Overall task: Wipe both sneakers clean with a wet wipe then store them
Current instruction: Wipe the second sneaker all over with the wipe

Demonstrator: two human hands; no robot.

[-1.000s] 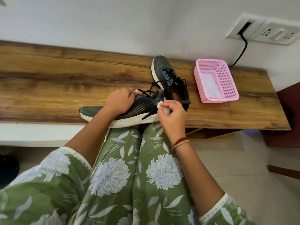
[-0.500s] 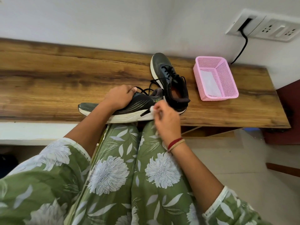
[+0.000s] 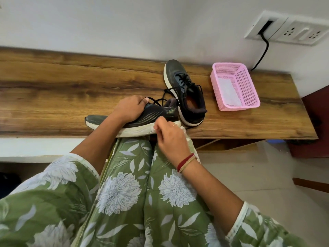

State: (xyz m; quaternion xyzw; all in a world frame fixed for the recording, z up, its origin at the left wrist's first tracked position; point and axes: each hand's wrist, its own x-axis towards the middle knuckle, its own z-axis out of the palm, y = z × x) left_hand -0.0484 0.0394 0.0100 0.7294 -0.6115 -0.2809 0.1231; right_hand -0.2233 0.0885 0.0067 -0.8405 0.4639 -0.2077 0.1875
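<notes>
— Where's the shoe?
— On the bench's (image 3: pixel 53 97) near edge, toe pointing left. Your left hand (image 3: pixel 130 111) grips the near sneaker (image 3: pixel 156 116) over its laces; your right hand (image 3: pixel 170 138) pinches the wet wipe (image 3: pixel 183 130) against the sole at the heel.
— Advice?
— Hold firm and wipe along the sole. The far sneaker (image 3: pixel 187 93) waits.

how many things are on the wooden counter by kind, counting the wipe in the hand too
sneakers: 2, the held sneaker and the far sneaker
pink basket: 1
wet wipe, pinched in the right hand: 1
white sheet lying in the basket: 1
total: 5
</notes>
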